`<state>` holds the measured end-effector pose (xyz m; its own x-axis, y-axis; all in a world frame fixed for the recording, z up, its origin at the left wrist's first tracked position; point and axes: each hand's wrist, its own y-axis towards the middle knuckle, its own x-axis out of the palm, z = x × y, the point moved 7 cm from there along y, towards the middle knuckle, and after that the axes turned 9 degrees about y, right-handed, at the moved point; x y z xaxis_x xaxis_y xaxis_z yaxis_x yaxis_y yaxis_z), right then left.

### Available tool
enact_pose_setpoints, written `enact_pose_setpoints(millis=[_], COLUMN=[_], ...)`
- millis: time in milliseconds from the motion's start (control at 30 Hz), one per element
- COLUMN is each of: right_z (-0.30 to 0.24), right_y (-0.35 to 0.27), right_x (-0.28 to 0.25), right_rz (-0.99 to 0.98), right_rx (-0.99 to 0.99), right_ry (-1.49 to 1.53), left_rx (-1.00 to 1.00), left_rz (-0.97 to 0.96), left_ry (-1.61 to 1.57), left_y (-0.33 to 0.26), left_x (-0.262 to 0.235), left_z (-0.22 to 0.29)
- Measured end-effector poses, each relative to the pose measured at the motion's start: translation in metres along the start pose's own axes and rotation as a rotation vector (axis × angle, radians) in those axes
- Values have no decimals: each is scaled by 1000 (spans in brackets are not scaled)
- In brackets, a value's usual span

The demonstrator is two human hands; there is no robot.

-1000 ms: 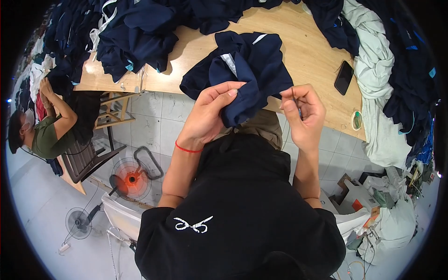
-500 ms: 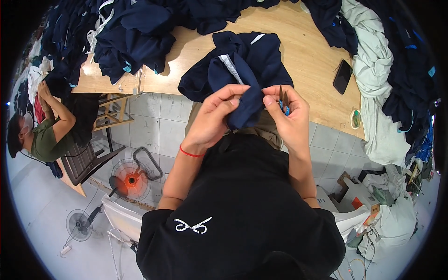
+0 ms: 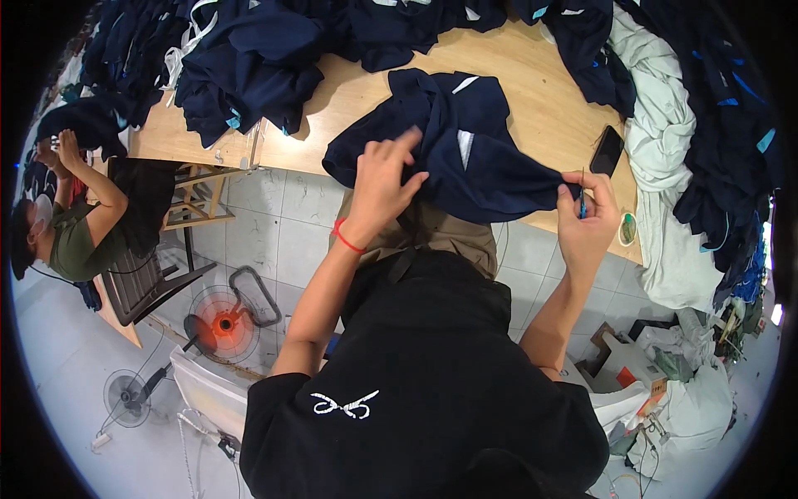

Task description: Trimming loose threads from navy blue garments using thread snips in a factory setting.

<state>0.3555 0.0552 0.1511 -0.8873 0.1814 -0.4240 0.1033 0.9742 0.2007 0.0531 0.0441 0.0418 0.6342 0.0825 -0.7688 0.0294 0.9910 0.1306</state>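
Note:
A navy garment (image 3: pixel 490 179) lies spread over the table's near edge, with white strips showing on it. My right hand (image 3: pixel 588 218) pinches the garment's right corner between thumb and finger and pulls it out to the side. Small blue-handled thread snips (image 3: pixel 583 204) are tucked in that same hand, blades pointing away from me. My left hand (image 3: pixel 381 187) is over the garment's left part, fingers apart and slightly blurred. Whether its fingertips touch the cloth I cannot tell.
Piles of navy garments (image 3: pixel 249 66) line the table's (image 3: pixel 532 75) far side. A black phone (image 3: pixel 608 150) and pale cloth (image 3: pixel 661 125) lie at the right. At the left a co-worker (image 3: pixel 79 224) handles dark cloth; fans (image 3: pixel 226 324) stand on the floor.
My hands have moved apart from their meeting point. The right hand has drawn the garment's corner rightward, spreading the cloth; the left has let go and opened.

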Motion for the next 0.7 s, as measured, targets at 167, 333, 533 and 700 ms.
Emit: enact_pose_setpoints(millis=[167,333,533,700], right_z=[22,82,66,66], right_y=[-4,-14,-24,-38], right_x=[-70,-63,60,97], right_rz=[465,289,-111,-364], right_rx=[-66,92,-29,24], right_ry=[-290,-267,24,-143], left_rx=[178,-73,-109,-177], left_rz=[-54,103,53,79], left_ry=[-193,176,338,537], left_y=[-20,-27,-34,-40], left_x=[25,8,9,-2], left_z=[6,-18,-36,-40])
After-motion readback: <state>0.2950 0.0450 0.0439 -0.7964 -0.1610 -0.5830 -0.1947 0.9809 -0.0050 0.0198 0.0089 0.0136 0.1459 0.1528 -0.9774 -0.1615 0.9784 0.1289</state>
